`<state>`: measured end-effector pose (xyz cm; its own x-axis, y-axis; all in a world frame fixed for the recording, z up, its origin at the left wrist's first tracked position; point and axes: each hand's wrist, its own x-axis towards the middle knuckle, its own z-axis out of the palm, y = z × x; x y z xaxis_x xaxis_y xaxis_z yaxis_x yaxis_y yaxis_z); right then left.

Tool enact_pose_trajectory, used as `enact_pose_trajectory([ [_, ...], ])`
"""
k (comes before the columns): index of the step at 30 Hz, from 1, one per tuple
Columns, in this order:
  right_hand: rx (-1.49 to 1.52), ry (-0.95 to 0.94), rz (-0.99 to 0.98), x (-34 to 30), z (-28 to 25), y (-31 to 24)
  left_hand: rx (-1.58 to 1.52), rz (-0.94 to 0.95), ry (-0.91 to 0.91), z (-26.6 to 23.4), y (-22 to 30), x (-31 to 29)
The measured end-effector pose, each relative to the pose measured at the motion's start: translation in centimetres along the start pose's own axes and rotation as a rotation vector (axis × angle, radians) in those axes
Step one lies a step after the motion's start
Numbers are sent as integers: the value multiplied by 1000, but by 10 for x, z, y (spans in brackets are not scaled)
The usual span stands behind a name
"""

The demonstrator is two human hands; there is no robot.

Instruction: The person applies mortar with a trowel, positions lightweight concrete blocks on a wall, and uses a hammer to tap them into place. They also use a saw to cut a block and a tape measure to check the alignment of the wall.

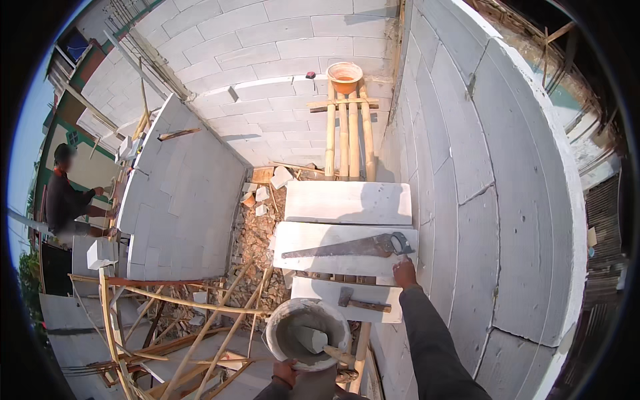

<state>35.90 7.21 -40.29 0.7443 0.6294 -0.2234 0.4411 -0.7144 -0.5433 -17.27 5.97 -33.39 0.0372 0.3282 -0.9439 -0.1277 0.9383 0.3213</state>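
Observation:
My left hand (pixel 285 373) is closed on the near-left rim of a grey mortar-crusted bucket (pixel 275 333). Inside the bucket rests a trowel (pixel 313 339), its wooden handle leaning over the near-right rim. Out to the right, my right hand (pixel 404 273) has its fingers curled at the right end of a pale block (pixel 300 237), just below the handle of a hand saw (pixel 340 249). The saw lies flat across that block, and a gap shows between its handle and my fingers. What those fingers hold, if anything, is hidden. A hatchet-like hammer (pixel 363 301) lies on the nearer block (pixel 310 288).
Another block (pixel 347 202) lies farther along the bamboo poles (pixel 343 137), which bear an orange tub (pixel 345 77) at the far end. A block wall (pixel 460 173) rises close on my right. Rubble (pixel 257 233) and wooden poles (pixel 220 327) lie below left. Another person (pixel 67 200) works beyond the left wall.

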Motion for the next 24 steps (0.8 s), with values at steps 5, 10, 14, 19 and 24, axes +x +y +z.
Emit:
enact_pose_trajectory([
  [5, -451, 50, -37, 86, 11, 3, 446, 298, -139, 23, -1, -29],
  [10, -434, -188, -22, 102, 31, 35, 106, 65, -80, 89, 32, -48],
  [14, -506, 24, -142, 104, 38, 43, 127, 30, -77, 82, 27, -35],
  [19, -335, -54, -19, 84, 45, 55, 90, 62, -43, 112, 44, -33],
  [24, 24, 36, 186, 18, 60, 82, 157, 34, -74, 90, 33, 24],
])
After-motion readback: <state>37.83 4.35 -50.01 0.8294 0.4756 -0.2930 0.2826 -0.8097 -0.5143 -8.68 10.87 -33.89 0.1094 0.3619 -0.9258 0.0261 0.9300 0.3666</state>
